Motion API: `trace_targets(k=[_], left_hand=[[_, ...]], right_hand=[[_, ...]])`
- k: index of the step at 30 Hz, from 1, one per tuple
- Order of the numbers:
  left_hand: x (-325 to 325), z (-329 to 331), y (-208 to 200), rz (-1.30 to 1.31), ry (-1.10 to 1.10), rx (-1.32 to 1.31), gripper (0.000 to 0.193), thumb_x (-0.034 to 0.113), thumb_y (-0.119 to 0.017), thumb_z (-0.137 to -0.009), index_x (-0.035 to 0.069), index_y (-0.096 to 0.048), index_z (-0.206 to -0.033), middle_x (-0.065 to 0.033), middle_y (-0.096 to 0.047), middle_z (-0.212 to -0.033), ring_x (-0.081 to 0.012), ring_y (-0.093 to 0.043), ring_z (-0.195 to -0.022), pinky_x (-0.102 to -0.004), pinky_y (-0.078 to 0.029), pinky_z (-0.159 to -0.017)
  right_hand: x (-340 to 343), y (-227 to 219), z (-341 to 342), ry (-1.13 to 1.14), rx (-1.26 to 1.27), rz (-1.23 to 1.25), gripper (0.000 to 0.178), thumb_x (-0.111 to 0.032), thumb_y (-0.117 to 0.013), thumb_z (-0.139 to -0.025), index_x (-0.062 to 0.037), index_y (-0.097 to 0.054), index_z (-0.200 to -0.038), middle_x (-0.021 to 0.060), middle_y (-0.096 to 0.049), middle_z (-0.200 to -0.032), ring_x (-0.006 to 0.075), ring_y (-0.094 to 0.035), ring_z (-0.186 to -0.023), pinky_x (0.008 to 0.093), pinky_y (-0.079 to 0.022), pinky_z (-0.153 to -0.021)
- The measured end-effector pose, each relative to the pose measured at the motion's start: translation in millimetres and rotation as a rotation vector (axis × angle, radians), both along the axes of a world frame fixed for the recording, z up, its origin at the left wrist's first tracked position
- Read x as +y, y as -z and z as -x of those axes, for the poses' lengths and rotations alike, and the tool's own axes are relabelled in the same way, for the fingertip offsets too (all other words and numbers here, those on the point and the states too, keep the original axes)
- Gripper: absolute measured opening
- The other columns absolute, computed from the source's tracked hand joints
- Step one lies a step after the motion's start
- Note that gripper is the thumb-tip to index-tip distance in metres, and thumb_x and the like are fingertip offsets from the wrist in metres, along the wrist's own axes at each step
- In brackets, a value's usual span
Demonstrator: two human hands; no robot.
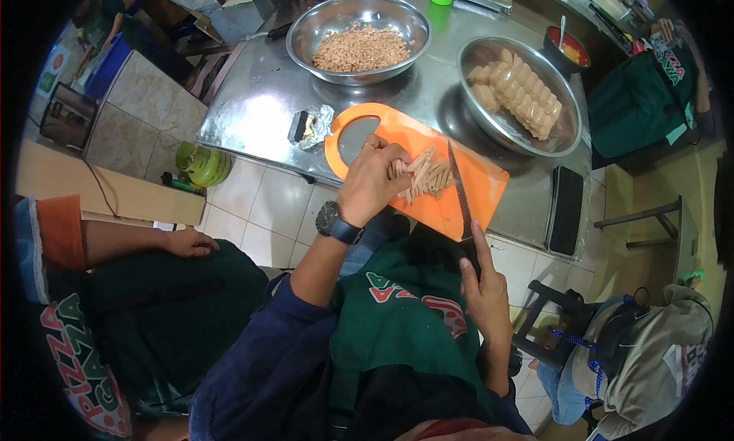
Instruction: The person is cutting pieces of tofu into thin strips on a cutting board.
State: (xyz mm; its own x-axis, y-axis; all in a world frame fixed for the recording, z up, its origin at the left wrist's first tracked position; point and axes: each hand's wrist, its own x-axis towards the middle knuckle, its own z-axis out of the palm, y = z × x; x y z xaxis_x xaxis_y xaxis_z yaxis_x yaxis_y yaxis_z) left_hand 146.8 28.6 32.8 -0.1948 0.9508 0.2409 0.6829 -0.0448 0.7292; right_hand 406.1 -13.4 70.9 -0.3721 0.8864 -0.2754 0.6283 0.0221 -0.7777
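Observation:
An orange cutting board (489,182) lies at the near edge of the steel table, with a pile of pale brown sausage strips (428,177) on it. My left hand (373,179), wearing a ring and a dark wristwatch, has its fingers bent around the left end of the strips. On the right, my right hand (486,288) grips the dark handle of a long knife (460,190). The blade rests along the right side of the pile, its tip pointing away from me. Part of the strips is hidden under my left fingers.
Beyond the board stands a steel bowl (300,39) of small chopped pieces. Another steel bowl (569,139) holds rows of whole sausages. Crumpled foil (317,127) and a black phone-like slab (566,210) lie on the table. A person in a green apron (164,311) is close at left.

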Motion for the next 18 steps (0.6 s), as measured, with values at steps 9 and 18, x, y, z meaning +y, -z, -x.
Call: trace_targets(k=[9, 18], left_hand=[[-18, 6, -13, -0.063, -0.068, -0.034, 0.051, 0.012, -0.076, -0.077, 0.004, -0.059, -0.124, -0.0112, -0.060, -0.102, -0.0213, -0.062, -0.080, -0.0305, -0.050, -0.071], [-64, 80, -14, 0.140, -0.288, -0.702, 0.031, 0.014, -0.062, -0.094, 0.005, -0.061, -0.123, -0.0049, -0.066, -0.097, -0.0073, -0.062, -0.072, -0.0182, -0.049, -0.052]], right_hand=[[-3, -3, 34, -0.147, -0.031, 0.020, 0.059, -0.021, -0.048, -0.100, -0.0265, -0.025, -0.153, 0.0213, -0.060, -0.065, 0.0393, -0.064, -0.063, 0.0466, -0.046, -0.061], [-5, 0, 31, -0.169, -0.021, 0.013, 0.060, -0.018, -0.046, -0.099, -0.0255, -0.022, -0.154, 0.0153, -0.058, -0.065, 0.0293, -0.061, -0.060, 0.0394, -0.047, -0.059]])
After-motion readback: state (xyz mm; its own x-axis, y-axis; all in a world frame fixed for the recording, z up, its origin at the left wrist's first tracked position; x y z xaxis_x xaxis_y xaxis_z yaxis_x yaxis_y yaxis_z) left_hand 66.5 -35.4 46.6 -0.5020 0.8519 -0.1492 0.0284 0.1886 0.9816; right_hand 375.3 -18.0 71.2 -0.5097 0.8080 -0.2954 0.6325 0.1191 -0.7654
